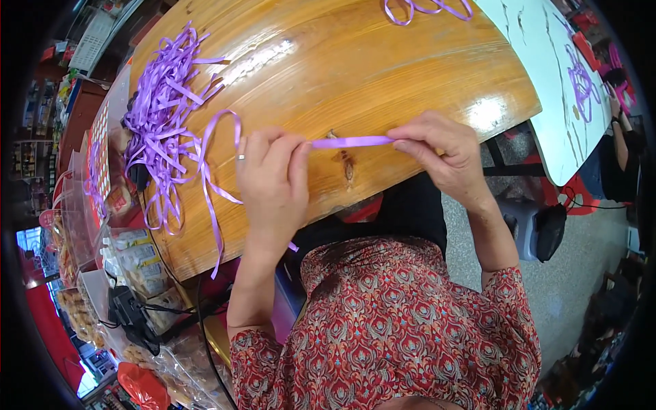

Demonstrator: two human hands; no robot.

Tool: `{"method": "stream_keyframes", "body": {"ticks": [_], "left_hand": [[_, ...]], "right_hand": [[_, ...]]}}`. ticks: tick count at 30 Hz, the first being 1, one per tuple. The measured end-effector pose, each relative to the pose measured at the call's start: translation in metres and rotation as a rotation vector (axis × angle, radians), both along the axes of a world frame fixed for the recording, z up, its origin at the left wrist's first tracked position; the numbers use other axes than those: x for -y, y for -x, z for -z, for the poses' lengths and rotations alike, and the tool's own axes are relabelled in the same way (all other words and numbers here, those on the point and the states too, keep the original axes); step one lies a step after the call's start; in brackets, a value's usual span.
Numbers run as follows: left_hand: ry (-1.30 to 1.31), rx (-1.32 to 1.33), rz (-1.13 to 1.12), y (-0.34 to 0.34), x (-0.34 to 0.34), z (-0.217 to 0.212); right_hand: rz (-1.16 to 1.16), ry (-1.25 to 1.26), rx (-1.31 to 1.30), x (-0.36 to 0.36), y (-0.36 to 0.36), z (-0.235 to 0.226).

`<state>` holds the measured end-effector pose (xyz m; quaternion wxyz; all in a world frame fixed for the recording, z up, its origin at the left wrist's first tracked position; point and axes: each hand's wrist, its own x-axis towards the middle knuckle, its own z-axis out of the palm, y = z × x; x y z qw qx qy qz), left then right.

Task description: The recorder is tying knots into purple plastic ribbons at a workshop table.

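Observation:
A narrow purple ribbon (350,142) is stretched level between my two hands, above the near part of the wooden table. My left hand (272,174), with a ring on one finger, is closed on its left part. More ribbon loops out on that hand's far side and hangs down beside the wrist. My right hand (437,152) pinches the other end between thumb and fingertips. To the left lies a tangled heap of purple ribbons (164,113), some strands trailing toward my left hand.
The glossy wooden table (328,75) has another loose ribbon (427,8) at its far edge. A white marbled table (547,75) adjoins on the right, with purple ribbon (581,85) and another person's arm (620,140). Packaged goods (140,263) and a black cable crowd the left edge.

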<state>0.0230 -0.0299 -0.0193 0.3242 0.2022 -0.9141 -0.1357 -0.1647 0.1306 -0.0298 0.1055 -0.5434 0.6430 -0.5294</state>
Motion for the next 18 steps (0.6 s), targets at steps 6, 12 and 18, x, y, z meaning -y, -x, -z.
{"method": "stream_keyframes", "body": {"ticks": [6,12,18], "left_hand": [[-0.566,-0.302,0.161,0.025,-0.041,-0.005],[-1.450,-0.319,0.144,0.031,-0.050,-0.001],[-1.119,-0.304,0.131,0.026,-0.040,0.007]], "right_hand": [[-0.040,0.180,-0.237,0.024,-0.022,-0.005],[0.066,0.217,-0.285,0.017,-0.025,-0.009],[0.112,0.094,-0.150,-0.003,-0.005,-0.005]]}}
